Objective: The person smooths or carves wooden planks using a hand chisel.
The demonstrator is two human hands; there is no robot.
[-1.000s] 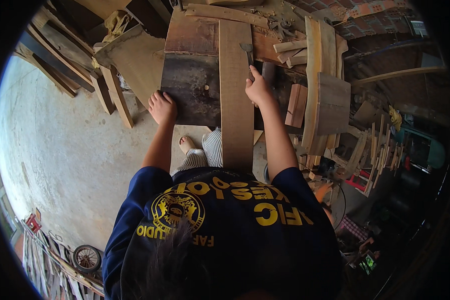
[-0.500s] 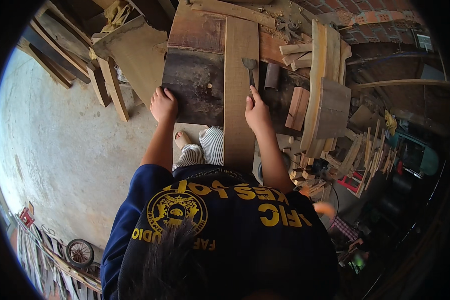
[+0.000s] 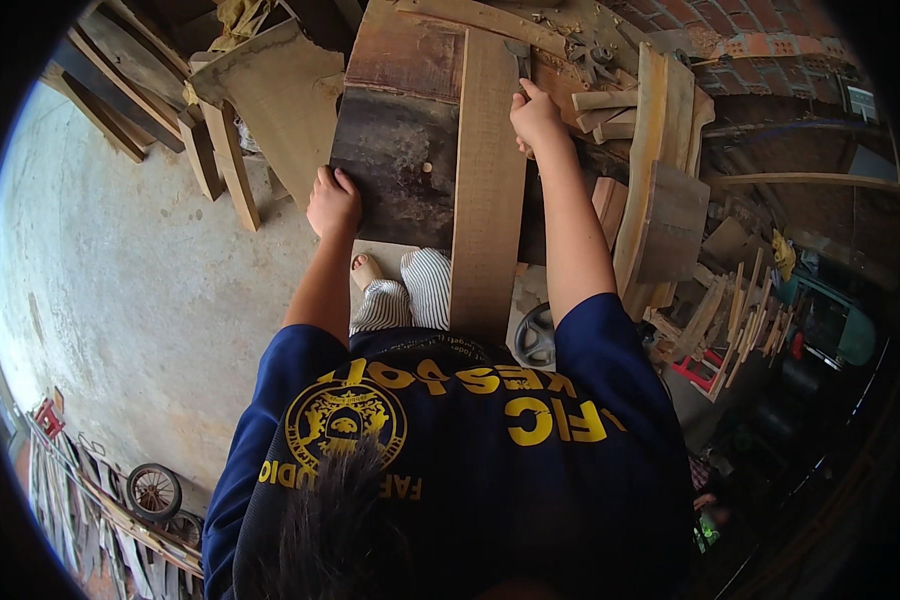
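Observation:
A long pale wooden board lies lengthwise on the dark, stained workbench, its near end overhanging toward my body. My right hand is closed around the handle of a scraper with a flat, flared blade. The blade rests at or just over the board's far right corner; I cannot tell whether it touches. At the bench's left edge, my left hand is curled over the rim, apart from the board. My right forearm covers part of the bench beside the board, and a reddish wood block shows past it.
Short wood offcuts and shavings lie at the far right of the bench. Thick planks stand along its right side. A curved-edged panel leans at the left. Wood sticks are piled at the right, and a wheel lies lower left.
My right hand has carried the scraper forward and slightly right, from the board's middle stretch to its far end. My left hand stays at the bench edge.

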